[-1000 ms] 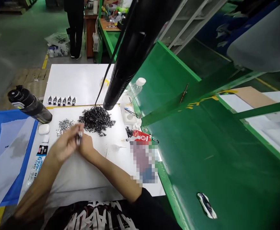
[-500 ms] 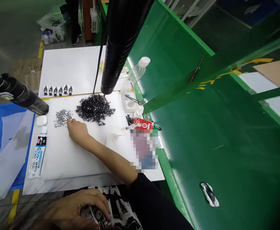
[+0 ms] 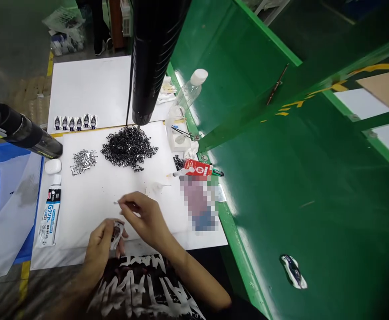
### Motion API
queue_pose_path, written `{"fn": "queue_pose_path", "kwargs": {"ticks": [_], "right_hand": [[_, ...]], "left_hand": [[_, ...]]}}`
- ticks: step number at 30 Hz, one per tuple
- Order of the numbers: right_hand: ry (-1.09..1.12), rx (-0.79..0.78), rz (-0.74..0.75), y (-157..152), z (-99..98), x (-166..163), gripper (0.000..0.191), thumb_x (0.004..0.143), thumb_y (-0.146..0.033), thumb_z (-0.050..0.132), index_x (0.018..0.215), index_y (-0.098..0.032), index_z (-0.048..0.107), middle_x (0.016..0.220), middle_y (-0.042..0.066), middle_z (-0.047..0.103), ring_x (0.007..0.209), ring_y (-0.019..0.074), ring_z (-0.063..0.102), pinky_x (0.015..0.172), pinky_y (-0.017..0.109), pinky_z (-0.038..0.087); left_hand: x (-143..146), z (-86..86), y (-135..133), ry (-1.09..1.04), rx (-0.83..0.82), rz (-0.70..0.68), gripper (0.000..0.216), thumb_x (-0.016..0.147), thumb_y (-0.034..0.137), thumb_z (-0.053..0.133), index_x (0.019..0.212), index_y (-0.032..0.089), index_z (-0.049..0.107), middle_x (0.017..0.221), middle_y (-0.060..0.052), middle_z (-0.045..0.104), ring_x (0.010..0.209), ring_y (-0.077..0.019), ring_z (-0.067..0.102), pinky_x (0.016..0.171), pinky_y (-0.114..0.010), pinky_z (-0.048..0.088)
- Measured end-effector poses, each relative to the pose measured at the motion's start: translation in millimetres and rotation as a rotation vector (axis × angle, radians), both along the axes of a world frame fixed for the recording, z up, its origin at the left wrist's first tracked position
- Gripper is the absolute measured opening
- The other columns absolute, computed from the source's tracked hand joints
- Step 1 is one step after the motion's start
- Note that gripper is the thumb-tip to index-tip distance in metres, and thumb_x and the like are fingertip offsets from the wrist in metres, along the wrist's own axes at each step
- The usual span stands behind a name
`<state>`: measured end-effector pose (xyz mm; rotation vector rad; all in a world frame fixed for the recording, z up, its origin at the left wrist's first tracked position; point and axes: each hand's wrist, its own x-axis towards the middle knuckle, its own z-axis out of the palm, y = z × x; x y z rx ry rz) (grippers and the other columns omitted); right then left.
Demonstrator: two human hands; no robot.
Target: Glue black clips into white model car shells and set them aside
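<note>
In the head view, the left hand (image 3: 98, 251) is curled around a small white-and-dark piece (image 3: 117, 234), which it clamps just above the black printed shirt (image 3: 141, 284). The right hand (image 3: 146, 218) is close beside it, its fingertips (image 3: 124, 207) pinching a thin pale stick (image 3: 116, 202), whose end points out over the white board (image 3: 81, 213). The hands are near each other but apart, and the stick does not touch the piece.

Farther up the board lie a heap of black parts (image 3: 128, 149) and, to its left, a smaller heap of silver parts (image 3: 83, 162). Left of the board are a glue tube (image 3: 49, 218) and a small white case (image 3: 53, 166). Beyond the board, a row of small printed pieces (image 3: 74, 122) lies on a white sheet (image 3: 91, 86). A black cylinder (image 3: 147, 58) hangs above the black heap. To the right, a red-and-white packet (image 3: 197, 168) lies beside a blurred patch (image 3: 197, 204).
</note>
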<state>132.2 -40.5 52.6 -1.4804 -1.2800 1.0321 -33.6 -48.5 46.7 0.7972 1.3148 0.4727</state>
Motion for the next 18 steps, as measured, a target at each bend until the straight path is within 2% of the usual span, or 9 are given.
{"fn": "queue_pose_path", "kwargs": {"ticks": [3,7,11,13,15,18], "right_hand": [[0.373,-0.124,-0.159,-36,-4.2,15,0.012,0.099,-0.04,0.075,0.099,-0.029,0.079,0.095,0.005,0.081,0.081,0.0237,0.081,0.075,0.038,0.071],[0.487,-0.231,-0.318,-58,-9.7,21,0.025,0.093,-0.049,0.082,0.104,-0.026,0.08,0.091,0.007,0.083,0.082,0.0269,0.083,0.083,0.044,0.073],[0.316,-0.195,-0.445,-61,-8.9,24,0.025,0.094,-0.047,0.082,0.098,-0.023,0.08,0.091,0.008,0.083,0.078,0.0247,0.081,0.076,0.038,0.071],[0.194,-0.149,-0.451,-58,-7.6,26,0.021,0.095,-0.044,0.08,0.093,-0.024,0.081,0.091,0.006,0.081,0.077,0.0226,0.078,0.071,0.035,0.068],[0.087,-0.108,-0.44,-55,-7.2,26,0.018,0.095,-0.042,0.077,0.089,-0.025,0.081,0.099,0.007,0.079,0.076,0.0205,0.073,0.067,0.032,0.064],[0.016,-0.103,-0.432,-52,-8.3,25,0.021,0.095,-0.044,0.075,0.088,-0.025,0.081,0.106,0.01,0.076,0.074,0.0192,0.066,0.059,0.031,0.059]], "left_hand": [[12,-1.4,11,-0.063,0.024,0.14,0.061,0.08,0.08,0.081,0.103,0.024,0.077,0.09,-0.003,0.081,0.063,-0.0177,0.07,0.06,-0.032,0.06],[33,3.4,20,-0.2,-0.113,0.122,0.061,0.074,0.064,0.093,0.116,0.023,0.077,0.106,-0.007,0.084,0.094,-0.0262,0.08,0.078,-0.038,0.068],[54,8.8,18,-0.295,-0.199,0.098,0.052,0.073,0.054,0.094,0.111,0.023,0.077,0.102,-0.008,0.084,0.101,-0.0302,0.081,0.081,-0.042,0.07],[61,8.8,15,-0.309,-0.197,0.11,0.048,0.071,0.052,0.094,0.105,0.023,0.076,0.098,-0.007,0.084,0.101,-0.0316,0.082,0.081,-0.043,0.07],[66,7.0,11,-0.317,-0.202,0.099,0.046,0.071,0.051,0.094,0.102,0.022,0.076,0.097,-0.008,0.085,0.101,-0.0326,0.082,0.082,-0.042,0.069],[67,1.7,8,-0.335,-0.183,0.077,0.044,0.074,0.051,0.092,0.102,0.021,0.076,0.097,-0.01,0.085,0.102,-0.0329,0.083,0.084,-0.042,0.068]]}}
